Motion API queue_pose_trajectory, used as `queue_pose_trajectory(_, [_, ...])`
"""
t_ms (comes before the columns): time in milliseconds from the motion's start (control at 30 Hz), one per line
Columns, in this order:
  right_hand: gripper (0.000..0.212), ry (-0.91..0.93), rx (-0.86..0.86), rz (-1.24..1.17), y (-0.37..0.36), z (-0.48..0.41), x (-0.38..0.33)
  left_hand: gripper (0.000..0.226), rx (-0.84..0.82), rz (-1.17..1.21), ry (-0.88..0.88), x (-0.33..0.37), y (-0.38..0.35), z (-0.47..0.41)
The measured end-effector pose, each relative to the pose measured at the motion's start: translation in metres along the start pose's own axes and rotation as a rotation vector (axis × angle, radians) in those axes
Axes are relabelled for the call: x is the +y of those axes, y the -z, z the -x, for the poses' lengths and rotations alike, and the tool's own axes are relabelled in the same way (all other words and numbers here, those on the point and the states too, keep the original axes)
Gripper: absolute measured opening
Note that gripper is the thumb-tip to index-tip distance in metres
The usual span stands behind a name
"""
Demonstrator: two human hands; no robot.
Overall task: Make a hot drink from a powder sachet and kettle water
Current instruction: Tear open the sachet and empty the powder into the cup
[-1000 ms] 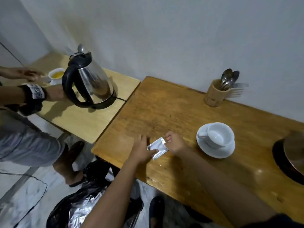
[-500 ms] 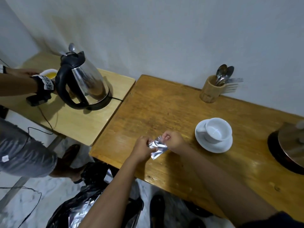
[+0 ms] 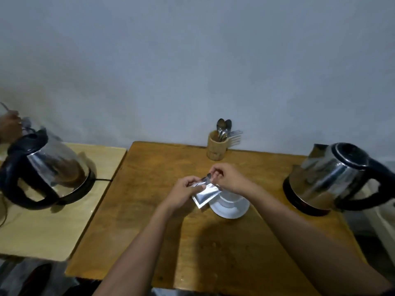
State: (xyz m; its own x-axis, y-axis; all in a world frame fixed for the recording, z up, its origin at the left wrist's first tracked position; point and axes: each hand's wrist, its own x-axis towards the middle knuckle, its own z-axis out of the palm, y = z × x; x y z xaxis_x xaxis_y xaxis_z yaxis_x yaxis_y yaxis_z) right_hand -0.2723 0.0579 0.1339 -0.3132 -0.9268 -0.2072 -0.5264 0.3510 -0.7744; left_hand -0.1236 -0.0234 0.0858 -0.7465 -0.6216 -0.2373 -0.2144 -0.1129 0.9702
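I hold a silver powder sachet point(image 3: 205, 194) above the brown wooden table point(image 3: 149, 210). My left hand point(image 3: 183, 192) grips its left side, and my right hand point(image 3: 229, 178) pinches its top corner, which looks partly torn away. Just behind and below the sachet is a white saucer point(image 3: 233, 208); my right hand and the sachet hide the cup on it. A steel kettle with a black handle point(image 3: 333, 178) stands on its base at the right of the table.
A wooden holder with spoons and a fork point(image 3: 218, 146) stands at the wall. On the paler table point(image 3: 42, 231) to the left is a second kettle point(image 3: 47, 167). Another person's hand point(image 3: 8, 127) shows at the far left edge.
The view has swung right and up, bringing the right kettle into sight. My hands have lifted the sachet off the table and over the saucer, and my right hand pulls its top corner.
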Motion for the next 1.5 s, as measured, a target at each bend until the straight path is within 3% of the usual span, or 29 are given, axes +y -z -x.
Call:
queue_pose_trajectory(133, [0.009,0.035,0.138,0.071,0.026,0.007,0.003,0.011,-0.061,-0.061,-0.035,0.018,-0.020,-0.020])
queue_pose_trajectory(300, [0.010,-0.038,0.202,0.076,0.042,0.011,0.013,0.007,-0.100,-0.091,-0.072,0.030,-0.040,-0.035])
queue_pose_trajectory(400, [0.014,-0.034,0.244,0.067,0.052,0.013,0.018,0.018,-0.105,-0.080,-0.085,0.032,-0.047,-0.041])
queue_pose_trajectory(600, [0.019,-0.007,0.145,0.223,0.071,0.012,0.020,0.010,-0.152,-0.124,-0.057,0.044,-0.057,-0.053])
queue_pose_trajectory(867, [0.017,0.001,0.167,0.150,0.070,-0.003,0.024,0.012,-0.085,-0.112,-0.062,0.045,-0.061,-0.057])
queue_pose_trajectory(1200, [0.020,0.303,0.301,0.303,0.055,-0.007,0.033,0.025,0.024,0.033,0.126,0.054,-0.065,-0.065])
queue_pose_trajectory(1500, [0.019,0.497,0.307,0.446,0.047,0.001,0.041,0.017,0.110,0.013,0.046,0.047,-0.057,-0.062])
